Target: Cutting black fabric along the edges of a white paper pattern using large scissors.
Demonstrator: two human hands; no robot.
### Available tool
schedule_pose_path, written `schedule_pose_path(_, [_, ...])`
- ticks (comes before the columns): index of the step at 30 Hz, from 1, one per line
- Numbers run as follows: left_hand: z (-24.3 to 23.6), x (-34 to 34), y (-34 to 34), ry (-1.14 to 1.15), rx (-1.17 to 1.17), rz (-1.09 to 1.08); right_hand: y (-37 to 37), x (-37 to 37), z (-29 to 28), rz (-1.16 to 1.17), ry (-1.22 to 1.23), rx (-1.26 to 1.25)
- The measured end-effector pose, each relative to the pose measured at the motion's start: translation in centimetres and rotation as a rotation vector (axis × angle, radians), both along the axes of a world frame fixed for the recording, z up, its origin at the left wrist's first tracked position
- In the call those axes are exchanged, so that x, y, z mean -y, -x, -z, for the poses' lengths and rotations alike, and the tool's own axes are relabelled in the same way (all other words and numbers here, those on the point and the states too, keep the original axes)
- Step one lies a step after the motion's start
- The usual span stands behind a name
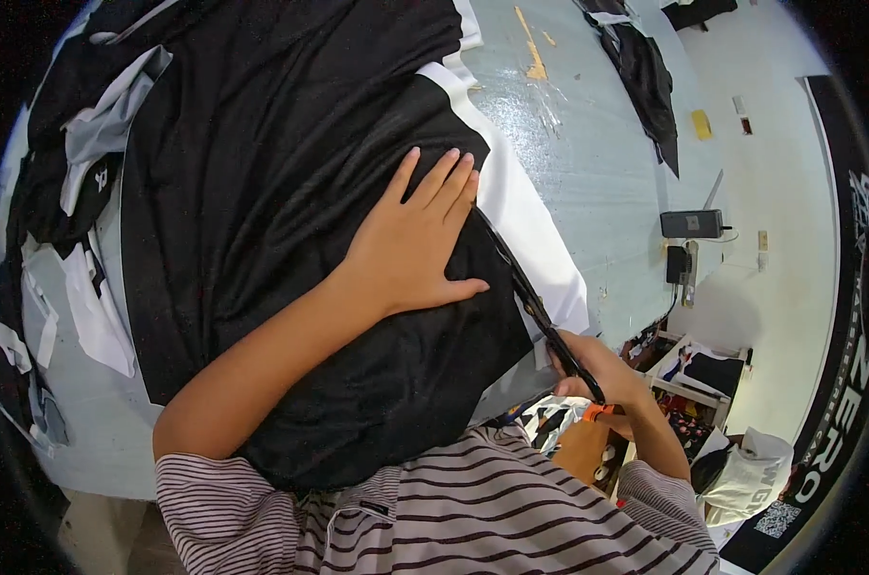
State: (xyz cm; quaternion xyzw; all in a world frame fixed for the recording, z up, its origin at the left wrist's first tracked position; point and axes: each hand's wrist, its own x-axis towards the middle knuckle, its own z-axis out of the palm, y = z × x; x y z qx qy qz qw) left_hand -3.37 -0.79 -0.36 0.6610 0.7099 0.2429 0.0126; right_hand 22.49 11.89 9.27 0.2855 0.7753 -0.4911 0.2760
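A large piece of black fabric [262, 192] lies in soft folds across the table and hangs toward my body. My left hand [410, 240] rests flat on it, fingers stretched out and thumb apart. At the fabric's right edge, my right hand [602, 369] is closed around the handles of long black scissors [525, 292]. Their blades point away from me along the border between the black fabric and a white strip [530, 216]. The blade tips reach close to my left fingertips. Whether the blades have fabric between them I cannot tell.
The pale blue-grey table [607, 182] shows to the right, with a black fabric scrap [640, 81] at its far side. White and grey scraps [99, 307] lie at the left. A black power adapter [691, 224] sits by the right edge. A white bag [751, 474] is at lower right.
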Motion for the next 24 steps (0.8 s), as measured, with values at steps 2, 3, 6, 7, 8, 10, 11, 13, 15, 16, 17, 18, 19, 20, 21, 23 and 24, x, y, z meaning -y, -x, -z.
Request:
schedule_pose_path(2, [0.08,0.06,0.04,0.006,-0.002,0.001,0.10,-0.26,0.02,-0.032,0.016,-0.032])
schedule_pose_path(3, [0.17,0.01,0.07,0.002,0.006,0.006,0.08,-0.30,-0.01,-0.054,0.028,-0.063])
schedule_pose_path(6, [0.18,-0.01,0.18,0.005,0.011,0.011,0.03,-0.31,0.18,-0.005,0.011,-0.010])
schedule_pose_path(7, [0.13,0.01,0.22,0.012,0.006,0.011,-0.02,-0.24,0.27,-0.006,0.011,-0.009])
schedule_pose_path(8, [0.15,0.00,0.20,0.013,0.006,0.010,-0.09,-0.11,0.35,0.003,-0.002,-0.023])
schedule_pose_path(10, [0.18,0.04,0.21,0.007,0.013,0.005,-0.02,0.07,0.38,0.010,-0.015,-0.037])
schedule_pose_path(11, [0.15,0.06,0.22,0.007,0.014,0.003,0.06,0.14,0.35,0.003,-0.033,-0.046])
schedule_pose_path(13, [0.16,0.05,0.23,0.012,0.011,0.005,0.14,0.24,0.25,-0.005,-0.052,-0.054])
schedule_pose_path(15, [0.25,0.02,0.24,0.007,0.012,0.003,0.14,0.37,0.14,0.034,-0.043,-0.055])
schedule_pose_path(16, [0.29,0.05,0.22,0.003,0.012,0.002,-0.05,0.32,0.28,0.030,-0.040,-0.056])
schedule_pose_path(17, [0.29,0.08,0.19,0.005,0.011,-0.001,-0.38,0.16,0.51,0.030,-0.030,-0.066])
schedule_pose_path(18, [0.27,0.06,0.19,0.009,0.008,0.000,-0.55,0.09,0.58,0.032,-0.024,-0.076])
schedule_pose_path(19, [0.26,0.04,0.20,0.014,0.005,0.002,-0.56,0.09,0.54,0.032,-0.024,-0.077])
schedule_pose_path(20, [0.27,0.06,0.23,0.014,0.004,0.002,-0.56,0.10,0.50,0.029,-0.028,-0.072])
schedule_pose_path(21, [0.34,0.05,0.23,0.009,0.004,-0.001,-0.60,0.09,0.50,0.027,-0.032,-0.066])
schedule_pose_path(23, [0.38,0.05,0.27,0.006,0.004,-0.004,-0.61,0.07,0.51,0.020,-0.041,-0.069])
schedule_pose_path(24, [0.35,0.04,0.29,0.006,0.008,0.001,-0.66,0.10,0.49,0.013,-0.052,-0.071])
